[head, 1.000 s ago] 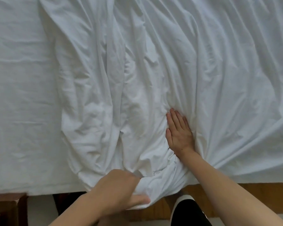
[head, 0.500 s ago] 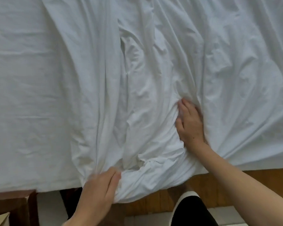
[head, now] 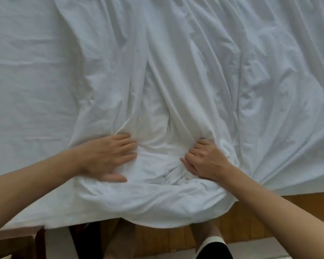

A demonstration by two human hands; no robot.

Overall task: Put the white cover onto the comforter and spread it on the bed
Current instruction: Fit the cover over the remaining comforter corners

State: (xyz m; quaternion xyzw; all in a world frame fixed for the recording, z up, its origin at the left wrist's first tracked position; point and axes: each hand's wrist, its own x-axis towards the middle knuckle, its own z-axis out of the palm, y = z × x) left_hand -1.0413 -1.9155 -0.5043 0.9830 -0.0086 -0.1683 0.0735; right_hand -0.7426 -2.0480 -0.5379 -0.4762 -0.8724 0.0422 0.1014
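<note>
The white cover (head: 176,81) lay rumpled across the bed (head: 22,81), with long folds running from the far side toward the near edge, where a bunched, rounded end of the fabric hung over the wooden bed frame (head: 251,217). The comforter could not be told apart from the cover in this view. The left hand (head: 108,156) rested flat on the fabric near the bed's edge, fingers straight and spread, thumb extended toward the person, holding nothing. The right hand (head: 206,159) sat just beside it, with a ridge of cloth between the two; its fingers were curled into a gather of the cover, gripping it, and creases radiated outward from that point. A dark wooden piece of furniture (head: 17,243) stood at the lower left, below the bed's edge.
</note>
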